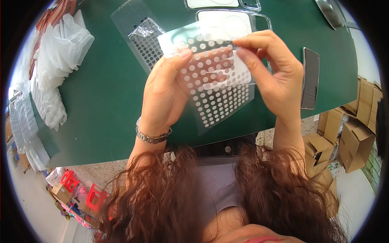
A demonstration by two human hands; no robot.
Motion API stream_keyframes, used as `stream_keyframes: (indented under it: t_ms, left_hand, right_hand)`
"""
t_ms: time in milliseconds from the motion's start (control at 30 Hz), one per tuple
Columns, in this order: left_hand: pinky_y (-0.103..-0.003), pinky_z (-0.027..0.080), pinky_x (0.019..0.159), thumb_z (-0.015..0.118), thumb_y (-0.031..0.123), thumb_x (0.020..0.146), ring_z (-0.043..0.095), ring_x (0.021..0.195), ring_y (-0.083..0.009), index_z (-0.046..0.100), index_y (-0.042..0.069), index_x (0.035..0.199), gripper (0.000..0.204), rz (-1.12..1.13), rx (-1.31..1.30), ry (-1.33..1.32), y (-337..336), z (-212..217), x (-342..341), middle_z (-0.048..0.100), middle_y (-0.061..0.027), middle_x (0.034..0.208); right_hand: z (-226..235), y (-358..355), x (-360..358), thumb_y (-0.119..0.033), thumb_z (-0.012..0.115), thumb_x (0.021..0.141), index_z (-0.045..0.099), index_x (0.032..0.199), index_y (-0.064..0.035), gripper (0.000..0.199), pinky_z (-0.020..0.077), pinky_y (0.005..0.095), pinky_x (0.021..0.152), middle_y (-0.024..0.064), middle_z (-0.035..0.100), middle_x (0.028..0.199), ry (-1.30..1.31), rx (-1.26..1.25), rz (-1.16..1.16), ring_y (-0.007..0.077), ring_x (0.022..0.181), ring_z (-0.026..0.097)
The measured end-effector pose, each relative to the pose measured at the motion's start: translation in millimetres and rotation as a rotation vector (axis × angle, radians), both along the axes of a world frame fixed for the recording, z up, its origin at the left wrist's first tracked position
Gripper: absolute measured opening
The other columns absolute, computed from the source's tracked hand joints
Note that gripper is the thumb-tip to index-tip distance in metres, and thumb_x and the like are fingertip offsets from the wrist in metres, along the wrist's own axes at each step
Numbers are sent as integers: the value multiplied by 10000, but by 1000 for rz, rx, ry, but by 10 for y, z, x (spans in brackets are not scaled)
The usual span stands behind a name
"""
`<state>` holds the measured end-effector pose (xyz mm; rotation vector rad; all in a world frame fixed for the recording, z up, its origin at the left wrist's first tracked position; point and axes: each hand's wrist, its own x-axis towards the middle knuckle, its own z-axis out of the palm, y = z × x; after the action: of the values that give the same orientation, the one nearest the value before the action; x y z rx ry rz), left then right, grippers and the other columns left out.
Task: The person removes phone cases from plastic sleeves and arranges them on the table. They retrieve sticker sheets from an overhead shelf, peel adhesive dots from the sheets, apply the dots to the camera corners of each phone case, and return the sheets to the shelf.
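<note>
- Holding clear plastic sheet of round whitish dots (214, 87) above dark green table (101, 109) with bare left hand (164, 83).
- Reaching sheet's upper right edge with bare right hand (277, 71), fingertips narrow; cannot tell whether pinching.

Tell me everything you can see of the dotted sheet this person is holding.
The dotted sheet is thin, see-through and plastic-looking, covered in rows of round, whitish dots. It is held tilted above the green table. The left hand grips its left side, thumb in front, the other fingers showing through from behind. The right hand has thumb and forefinger at its upper right edge; whether they pinch the sheet or a dot is unclear.
</note>
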<state>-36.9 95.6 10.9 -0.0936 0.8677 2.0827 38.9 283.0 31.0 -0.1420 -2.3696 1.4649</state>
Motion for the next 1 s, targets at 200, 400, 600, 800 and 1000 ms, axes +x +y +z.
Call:
stream_keyframes:
  t_ms: [200,400,600,800,1000]
  left_hand:
    - [-391,531,925,516,118,975,655,1052,-240,501,-44,1279,345,89,-65,20,21,10,64,648,-182,1177]
    - [-331,567,883,661,15,903,674,1025,-201,522,-36,1247,374,97,-91,147,87,-37,135,673,-154,1142]
    - [-330,580,839,640,-6,919,695,962,-192,564,-17,1182,275,140,-112,292,73,-92,139,703,-139,1059]
    - [-321,577,843,642,-9,918,696,960,-188,576,-14,1171,262,147,-152,379,87,-92,186,710,-134,1050]
    - [-350,597,800,625,-7,926,712,925,-241,559,-20,1173,256,94,-122,302,32,-64,121,708,-186,1046]
  right_hand:
    - [-2,-111,-62,39,689,836,714,946,-6,121,419,214,638,34,665,852,119,212,-21,95,714,541]
    - [-38,-119,-60,45,688,836,716,940,-11,122,415,208,601,30,663,841,129,278,9,94,703,556]
    - [-20,-114,-84,56,692,808,695,915,-8,124,457,256,614,51,647,844,174,369,73,149,732,596]
    - [80,-92,-68,74,681,779,619,885,1,143,491,331,670,89,600,844,142,477,143,244,777,605]
    - [136,139,15,54,632,840,576,905,-9,107,428,267,665,40,559,837,42,367,178,154,736,522]
